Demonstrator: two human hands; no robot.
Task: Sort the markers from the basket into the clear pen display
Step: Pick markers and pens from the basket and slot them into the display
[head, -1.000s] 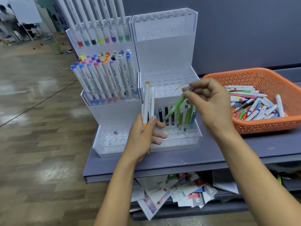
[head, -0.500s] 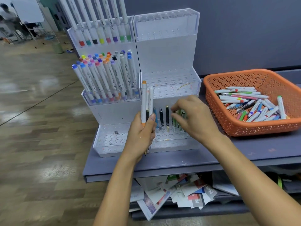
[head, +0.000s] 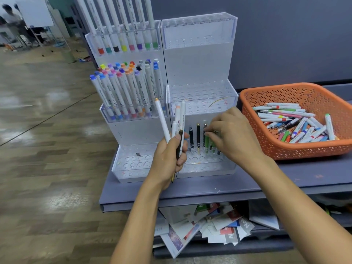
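Note:
My left hand grips a bundle of markers upright, white ones plus a dark pen, in front of the clear pen display. My right hand reaches into the display's lowest tier, its fingertips pinching the top of a green marker that stands in a hole among other pens. Several dark pens stand in the same row. The orange basket at the right holds a pile of loose markers.
A second clear display on the left is filled with white markers with coloured caps. Both displays and the basket stand on a grey shelf. Loose papers lie on the shelf below. Wooden floor stretches to the left.
My right hand carried the green marker down from above into the lowest tier of the display. The left hand kept hold of its bundle and barely moved.

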